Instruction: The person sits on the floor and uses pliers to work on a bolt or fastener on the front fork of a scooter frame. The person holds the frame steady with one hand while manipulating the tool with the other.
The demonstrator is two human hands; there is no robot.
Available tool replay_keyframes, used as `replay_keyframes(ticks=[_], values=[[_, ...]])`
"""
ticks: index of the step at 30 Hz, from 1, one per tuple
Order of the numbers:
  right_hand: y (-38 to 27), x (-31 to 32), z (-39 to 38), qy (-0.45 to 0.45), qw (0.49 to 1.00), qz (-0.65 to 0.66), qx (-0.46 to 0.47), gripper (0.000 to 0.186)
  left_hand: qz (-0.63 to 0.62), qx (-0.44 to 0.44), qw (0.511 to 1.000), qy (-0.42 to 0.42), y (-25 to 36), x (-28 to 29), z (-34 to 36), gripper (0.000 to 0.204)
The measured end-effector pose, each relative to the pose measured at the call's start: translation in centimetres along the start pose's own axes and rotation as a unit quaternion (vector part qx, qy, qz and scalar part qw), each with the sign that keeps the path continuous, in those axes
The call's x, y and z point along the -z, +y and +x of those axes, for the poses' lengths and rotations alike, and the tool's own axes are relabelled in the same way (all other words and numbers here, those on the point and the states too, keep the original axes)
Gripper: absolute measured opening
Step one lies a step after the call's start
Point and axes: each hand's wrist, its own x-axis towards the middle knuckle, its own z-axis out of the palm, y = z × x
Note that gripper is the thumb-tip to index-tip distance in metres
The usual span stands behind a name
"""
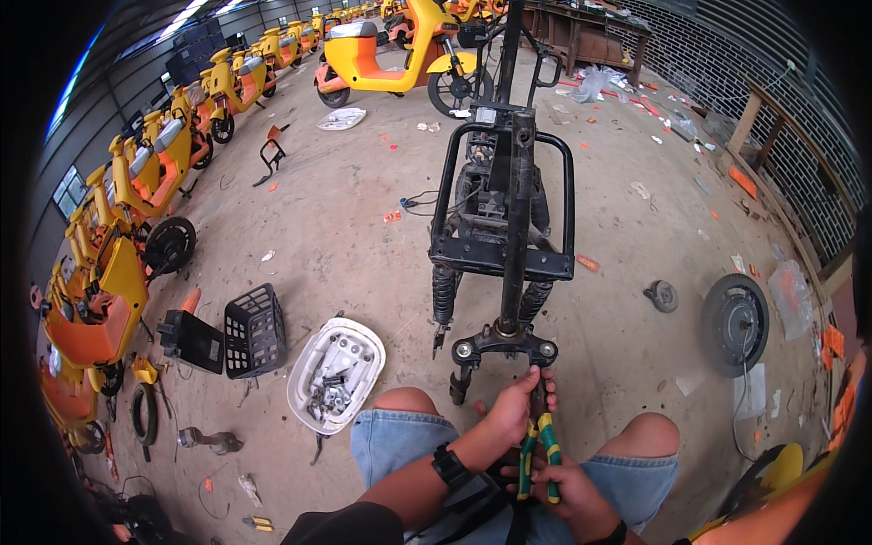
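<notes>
Left hand (520, 400) wrapping closed around the top of the pliers (540, 443), just under the fork crown (505, 347). Right hand (563, 486) clenching shut on the green-and-yellow handles, lower down between the knees. Pliers standing nearly upright, nose pointing up at the crown; the nose itself hiding behind the left fingers, so whether it is biting on anything, impossible to tell. Wearing a black wrist strap (450, 467) on the left forearm.

Black scooter frame (502, 204) lying stripped on the concrete floor (345, 227), stretching away from the knees, its two coil shocks (444, 295) sitting either side of the central tube. White tray (336, 372) holding bolts and small metal parts, resting just left of the left knee. Black basket (255, 329) lying beside it, farther left. Loose wheel (734, 324) lying flat well off to the right. Yellow-and-orange scooters (136, 182) lining up along the left wall, another one (386, 50) parking beyond the frame.
</notes>
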Motion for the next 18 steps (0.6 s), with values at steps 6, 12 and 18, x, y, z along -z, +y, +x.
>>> replay_keyframes(ticks=[6, 12, 18], values=[[0.6, 0.9, 0.4, 0.022, 0.999, 0.024, 0.003, 0.047, 0.001, -0.01, 1.0, 0.007, -0.2, 0.0, 0.2, 0.035], [1.0, 1.4, 0.7, 0.054, 0.998, 0.036, 0.0, 0.037, -0.002, -0.006, 1.0, -0.002, -0.2, 0.1, 0.1, 0.037], [1.0, 1.3, 0.7, 0.078, 0.997, 0.022, -0.005, 0.032, -0.013, -0.005, 1.0, -0.016, -0.4, 0.3, 0.2, 0.035]])
